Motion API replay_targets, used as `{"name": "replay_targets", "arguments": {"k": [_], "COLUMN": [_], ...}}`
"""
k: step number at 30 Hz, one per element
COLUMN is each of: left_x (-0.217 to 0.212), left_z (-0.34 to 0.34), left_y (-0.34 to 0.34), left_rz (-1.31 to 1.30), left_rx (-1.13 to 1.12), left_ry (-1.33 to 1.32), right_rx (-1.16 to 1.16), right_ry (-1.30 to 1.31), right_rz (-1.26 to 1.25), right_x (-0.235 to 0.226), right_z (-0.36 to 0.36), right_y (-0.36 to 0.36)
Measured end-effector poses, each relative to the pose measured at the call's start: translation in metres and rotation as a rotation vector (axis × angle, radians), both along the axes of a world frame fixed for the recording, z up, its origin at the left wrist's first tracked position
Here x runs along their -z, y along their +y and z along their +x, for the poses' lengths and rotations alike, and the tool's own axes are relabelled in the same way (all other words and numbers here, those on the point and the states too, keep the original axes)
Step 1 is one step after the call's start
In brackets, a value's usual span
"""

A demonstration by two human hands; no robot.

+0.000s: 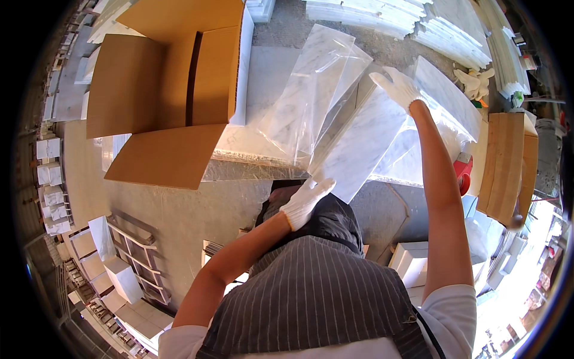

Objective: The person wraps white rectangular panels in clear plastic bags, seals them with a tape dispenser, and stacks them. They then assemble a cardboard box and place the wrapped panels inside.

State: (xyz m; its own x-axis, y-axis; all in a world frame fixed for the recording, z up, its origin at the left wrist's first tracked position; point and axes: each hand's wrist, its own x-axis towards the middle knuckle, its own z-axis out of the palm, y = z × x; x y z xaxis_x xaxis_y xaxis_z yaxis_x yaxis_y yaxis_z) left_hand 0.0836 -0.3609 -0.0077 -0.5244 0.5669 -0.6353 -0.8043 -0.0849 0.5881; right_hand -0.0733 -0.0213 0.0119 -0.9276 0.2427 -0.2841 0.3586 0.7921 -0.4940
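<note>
Both my hands wear white gloves. My left hand (307, 200) presses against the near end of a long white marble tile (362, 143) with grey veins. My right hand (397, 87) grips the tile's far end. The tile lies slanted over the edge of a stone worktable (269, 72). A clear plastic bag (311, 96) lies on the table just left of the tile, its mouth towards me. More clear plastic (418, 140) is bunched under my right forearm.
An open brown cardboard box (179, 78) stands on the table's left part. Stacks of white marble tiles (454, 36) lie at the back right. A folded cardboard piece (508, 164) leans at the right. White boxes (113, 263) and racks sit on the floor at the left.
</note>
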Motion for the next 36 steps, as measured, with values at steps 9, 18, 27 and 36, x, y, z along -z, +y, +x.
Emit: {"name": "replay_targets", "arguments": {"k": [9, 18, 27, 36], "left_x": [-0.002, 0.006, 0.068, 0.079], "left_z": [0.004, -0.003, 0.021, 0.09], "left_y": [0.019, 0.005, -0.004, 0.04], "left_rz": [-0.099, -0.109, -0.374, 0.212], "left_rx": [-0.145, 0.128, 0.413, -0.318], "left_ry": [-0.222, -0.105, 0.426, -0.063], "right_rx": [0.674, 0.624, 0.5, 0.377], "right_ry": [0.776, 0.225, 0.335, 0.2], "right_rz": [-0.154, 0.031, -0.123, -0.769], "right_x": [0.004, 0.055, 0.072, -0.023], "right_z": [0.115, 0.174, 0.191, 0.17], "right_y": [-0.021, 0.041, 0.053, 0.056]}}
